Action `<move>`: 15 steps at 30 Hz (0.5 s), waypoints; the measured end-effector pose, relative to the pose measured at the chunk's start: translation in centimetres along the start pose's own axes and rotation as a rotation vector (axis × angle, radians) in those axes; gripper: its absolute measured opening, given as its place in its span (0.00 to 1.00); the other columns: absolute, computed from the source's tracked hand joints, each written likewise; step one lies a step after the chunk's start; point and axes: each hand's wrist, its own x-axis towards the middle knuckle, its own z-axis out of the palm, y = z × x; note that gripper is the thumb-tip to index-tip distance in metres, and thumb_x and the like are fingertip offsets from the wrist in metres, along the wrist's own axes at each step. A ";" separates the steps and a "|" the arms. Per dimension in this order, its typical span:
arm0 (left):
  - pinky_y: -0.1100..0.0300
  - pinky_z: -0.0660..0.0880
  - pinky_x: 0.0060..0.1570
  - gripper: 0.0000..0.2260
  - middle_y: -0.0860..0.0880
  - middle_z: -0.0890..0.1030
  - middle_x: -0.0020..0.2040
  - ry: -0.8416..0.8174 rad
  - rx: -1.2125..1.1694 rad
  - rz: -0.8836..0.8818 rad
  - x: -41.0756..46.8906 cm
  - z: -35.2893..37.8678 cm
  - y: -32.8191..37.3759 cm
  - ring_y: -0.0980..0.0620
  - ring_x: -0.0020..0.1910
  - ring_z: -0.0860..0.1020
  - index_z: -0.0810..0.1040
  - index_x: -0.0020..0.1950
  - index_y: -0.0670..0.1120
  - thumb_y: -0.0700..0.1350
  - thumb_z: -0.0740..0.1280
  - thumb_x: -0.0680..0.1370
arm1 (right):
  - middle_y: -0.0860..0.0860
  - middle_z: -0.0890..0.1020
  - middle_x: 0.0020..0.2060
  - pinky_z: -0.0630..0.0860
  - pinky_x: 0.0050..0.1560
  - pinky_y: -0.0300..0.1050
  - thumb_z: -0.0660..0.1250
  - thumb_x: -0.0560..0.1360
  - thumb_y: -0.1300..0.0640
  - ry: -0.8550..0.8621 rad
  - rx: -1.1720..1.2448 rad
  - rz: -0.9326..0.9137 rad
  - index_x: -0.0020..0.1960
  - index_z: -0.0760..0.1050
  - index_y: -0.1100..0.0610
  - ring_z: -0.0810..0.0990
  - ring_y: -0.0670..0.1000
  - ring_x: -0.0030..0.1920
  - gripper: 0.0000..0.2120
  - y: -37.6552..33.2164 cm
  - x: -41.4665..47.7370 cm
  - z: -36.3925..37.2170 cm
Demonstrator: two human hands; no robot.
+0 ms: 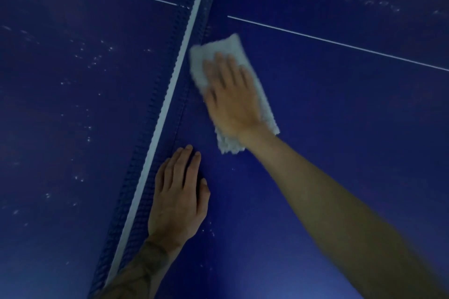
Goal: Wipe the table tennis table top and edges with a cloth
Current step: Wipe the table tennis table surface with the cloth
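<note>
The dark blue table tennis table top [328,109] fills the view. A folded white cloth [224,46] lies flat on it just right of the net [170,87]. My right hand [230,97] presses flat on the cloth with straight fingers that point up toward the net. My left hand [179,196] rests flat on the table top beside the base of the net, below the cloth, and holds nothing.
The net with its white top band runs diagonally from top centre to bottom left. A thin white centre line [340,42] crosses both halves. Pale specks [82,56] dot the left half and the far right half.
</note>
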 end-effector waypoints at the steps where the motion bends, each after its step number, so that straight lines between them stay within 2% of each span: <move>1: 0.53 0.47 0.83 0.24 0.43 0.65 0.81 -0.005 0.001 -0.001 0.0 -0.1 0.0 0.43 0.81 0.62 0.66 0.79 0.42 0.50 0.56 0.84 | 0.55 0.52 0.87 0.48 0.85 0.59 0.46 0.89 0.45 -0.019 -0.026 -0.099 0.87 0.51 0.52 0.50 0.57 0.86 0.29 -0.5 -1.5 0.3; 2: 0.53 0.46 0.83 0.24 0.44 0.64 0.81 -0.011 0.001 -0.004 0.0 -0.1 -0.1 0.43 0.81 0.62 0.66 0.79 0.42 0.50 0.56 0.84 | 0.54 0.54 0.87 0.48 0.85 0.58 0.46 0.89 0.45 -0.030 -0.042 -0.161 0.87 0.53 0.52 0.52 0.57 0.86 0.28 -0.2 -2.8 0.4; 4: 0.53 0.46 0.83 0.24 0.44 0.64 0.80 -0.023 -0.003 -0.008 0.1 -0.3 0.1 0.44 0.81 0.61 0.66 0.79 0.42 0.50 0.56 0.84 | 0.54 0.53 0.87 0.47 0.85 0.58 0.46 0.89 0.45 -0.033 -0.041 -0.144 0.87 0.52 0.51 0.51 0.56 0.86 0.28 1.8 -3.1 0.0; 8: 0.52 0.46 0.83 0.24 0.44 0.65 0.80 -0.040 -0.001 -0.008 0.2 -0.3 0.1 0.44 0.81 0.61 0.66 0.79 0.42 0.50 0.56 0.85 | 0.54 0.47 0.87 0.43 0.86 0.57 0.45 0.89 0.45 0.007 -0.008 0.146 0.88 0.46 0.51 0.45 0.56 0.87 0.29 4.7 2.7 -1.4; 10: 0.52 0.47 0.83 0.24 0.44 0.65 0.80 -0.049 -0.002 -0.013 0.2 -0.3 0.0 0.45 0.81 0.61 0.66 0.79 0.42 0.50 0.55 0.85 | 0.54 0.46 0.87 0.41 0.85 0.57 0.44 0.89 0.45 0.015 0.032 0.213 0.88 0.45 0.51 0.44 0.56 0.87 0.29 3.9 5.7 -1.7; 12: 0.52 0.47 0.83 0.24 0.44 0.65 0.80 -0.051 -0.004 -0.012 0.2 -0.4 0.0 0.45 0.81 0.61 0.66 0.79 0.42 0.50 0.56 0.85 | 0.55 0.47 0.87 0.41 0.85 0.57 0.44 0.89 0.45 0.007 0.037 0.149 0.88 0.45 0.52 0.44 0.57 0.87 0.29 1.8 6.3 -1.3; 15: 0.50 0.50 0.83 0.24 0.43 0.65 0.80 -0.052 -0.003 -0.004 0.1 -0.4 0.1 0.44 0.81 0.62 0.66 0.79 0.42 0.50 0.56 0.84 | 0.54 0.51 0.87 0.43 0.86 0.57 0.44 0.89 0.44 -0.030 -0.028 -0.124 0.88 0.49 0.52 0.48 0.57 0.86 0.29 -0.2 2.7 -0.3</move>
